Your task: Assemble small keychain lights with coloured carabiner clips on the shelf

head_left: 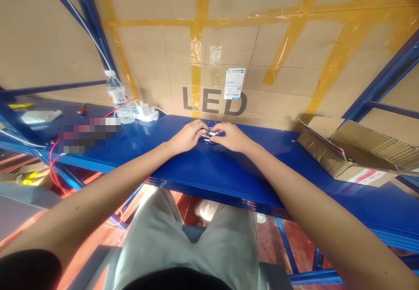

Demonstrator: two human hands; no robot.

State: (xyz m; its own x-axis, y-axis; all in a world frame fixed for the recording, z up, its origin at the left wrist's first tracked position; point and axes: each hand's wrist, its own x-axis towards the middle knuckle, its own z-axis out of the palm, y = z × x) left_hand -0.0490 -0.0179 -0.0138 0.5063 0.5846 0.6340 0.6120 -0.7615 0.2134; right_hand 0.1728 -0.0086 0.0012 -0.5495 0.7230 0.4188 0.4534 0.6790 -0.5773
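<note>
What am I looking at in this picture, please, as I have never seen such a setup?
There is no machine here, just a person's bare hands. The single picture comes from a camera worn on the head, looking forward and down. Over a blue metal bench, the left hand and the right hand hold something small, a shiny silver-and-purple object, its exact shape partly hidden. Also on the bench are a clear plastic bottle with a white cap at left and an open brown cardboard box at right.
</note>
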